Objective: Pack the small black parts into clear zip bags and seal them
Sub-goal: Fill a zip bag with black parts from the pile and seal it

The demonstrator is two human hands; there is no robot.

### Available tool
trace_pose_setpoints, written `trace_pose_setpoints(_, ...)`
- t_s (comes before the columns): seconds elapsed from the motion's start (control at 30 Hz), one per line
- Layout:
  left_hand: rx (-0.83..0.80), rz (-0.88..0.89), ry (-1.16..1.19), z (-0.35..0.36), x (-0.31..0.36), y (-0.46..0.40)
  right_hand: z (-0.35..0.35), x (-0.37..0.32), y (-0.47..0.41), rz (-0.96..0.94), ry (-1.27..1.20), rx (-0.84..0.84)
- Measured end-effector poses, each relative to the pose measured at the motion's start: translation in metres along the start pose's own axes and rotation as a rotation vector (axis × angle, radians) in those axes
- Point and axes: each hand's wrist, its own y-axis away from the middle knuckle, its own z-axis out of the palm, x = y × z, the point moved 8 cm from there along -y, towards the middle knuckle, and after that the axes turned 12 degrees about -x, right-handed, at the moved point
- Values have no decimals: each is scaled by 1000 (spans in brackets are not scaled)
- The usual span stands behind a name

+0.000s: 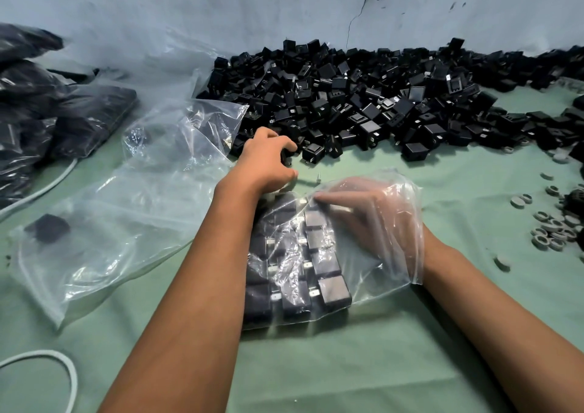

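Clear plastic zip bag, black cube parts in rows, lies lengthwise away from the person; right hand inside, fingers straight; left hand grasps a loose black part.

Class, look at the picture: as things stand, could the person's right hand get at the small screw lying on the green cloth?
Probably not directly. The right hand is inside the clear zip bag, so plastic film covers its fingers, though the screw lies uncovered just beyond the bag. It would have to withdraw first.

Green-covered table bears black parts pile, clear bags, rings.
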Motion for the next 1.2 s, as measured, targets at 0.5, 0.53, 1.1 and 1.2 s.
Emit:
trace_pose_setpoints(0.5,170,-61,222,-25,-10,10,-7,-4,19,332,-231,-3)
trace_pose_setpoints(0.53,188,-68,243,-28,-12,11,-8,-5,18,341,-239,12)
trace_pose_setpoints(1.1,331,98,783,-70,-8,30,-9,14,22,275,-374,44)
trace_pose_setpoints(1.2,169,122,825,-55,11,25,-29,15,27,308,-352,17)
